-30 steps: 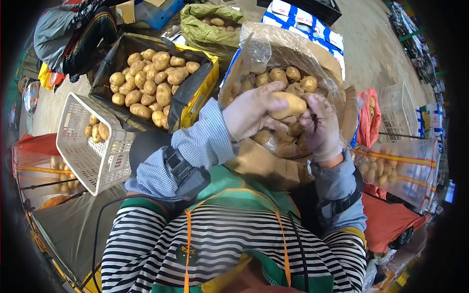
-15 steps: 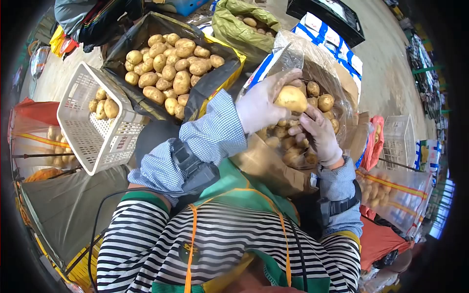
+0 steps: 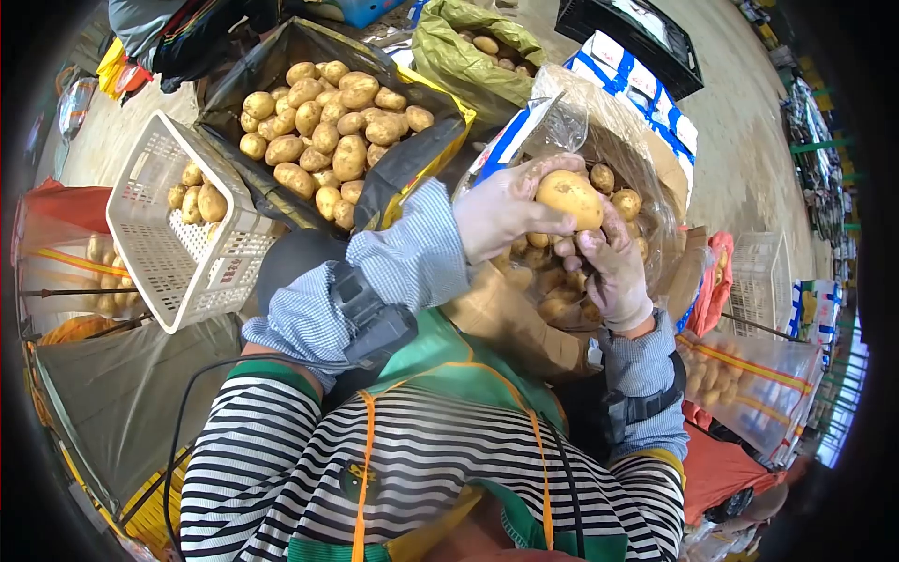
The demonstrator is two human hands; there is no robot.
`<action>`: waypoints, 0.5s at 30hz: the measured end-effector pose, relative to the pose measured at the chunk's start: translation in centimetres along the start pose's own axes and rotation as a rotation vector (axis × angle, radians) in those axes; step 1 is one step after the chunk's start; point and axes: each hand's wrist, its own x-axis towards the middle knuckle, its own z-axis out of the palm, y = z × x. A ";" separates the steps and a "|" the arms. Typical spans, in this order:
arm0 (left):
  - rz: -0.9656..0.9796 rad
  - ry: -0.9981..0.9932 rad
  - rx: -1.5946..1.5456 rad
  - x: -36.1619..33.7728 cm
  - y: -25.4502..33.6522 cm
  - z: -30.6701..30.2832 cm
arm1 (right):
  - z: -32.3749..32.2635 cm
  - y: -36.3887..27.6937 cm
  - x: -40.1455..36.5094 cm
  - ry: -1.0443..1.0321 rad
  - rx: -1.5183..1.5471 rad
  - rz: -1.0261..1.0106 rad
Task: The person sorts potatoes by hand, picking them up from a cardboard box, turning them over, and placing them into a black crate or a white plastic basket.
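A large yellow potato [image 3: 569, 199] is held above the open cardboard box [image 3: 524, 328]. My left hand [image 3: 506, 208], in a pale dirt-stained glove, grips it from the left between thumb and fingers. From the lower right, my right hand [image 3: 618, 272], gloved the same way, has its fingers curled against the potato's side. Beneath both hands, more potatoes [image 3: 562, 304] lie in the box, which has a clear plastic liner [image 3: 660, 187]. My hands hide part of the box's contents.
Left of the box, a black and yellow lined container [image 3: 448, 140] holds many potatoes. A white plastic basket [image 3: 178, 281] with several potatoes stands tilted beside it. Behind are a green sack [image 3: 440, 47] of potatoes and a black crate [image 3: 679, 70]. Mesh-like potato bags flank both sides.
The potato has shifted slightly right and down and turned in my fingers. My right hand's fingers have moved up against its right side.
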 end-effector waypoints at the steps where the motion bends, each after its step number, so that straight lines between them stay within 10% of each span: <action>1: 0.262 -0.017 0.285 0.0 -0.6 -0.4 | -0.1 0.1 0.1 0.031 -0.075 0.032; 2: 0.520 -0.031 0.573 0.1 -1.2 -0.8 | -0.3 0.1 0.1 0.059 -0.150 0.065; 3: -0.043 0.273 -0.104 0.4 0.0 0.4 | -0.6 0.2 0.3 0.095 -0.158 0.072; 4: -0.015 0.327 -0.010 0.4 0.4 -0.6 | -1.2 0.2 0.5 0.103 -0.193 0.067; 8: 0.179 0.672 1.141 -1.2 5.3 -4.9 | -3.7 0.5 1.0 0.271 -0.196 0.077; 15: 0.050 1.097 1.634 -7.1 11.0 -11.6 | -4.8 1.3 0.3 0.272 -0.193 0.163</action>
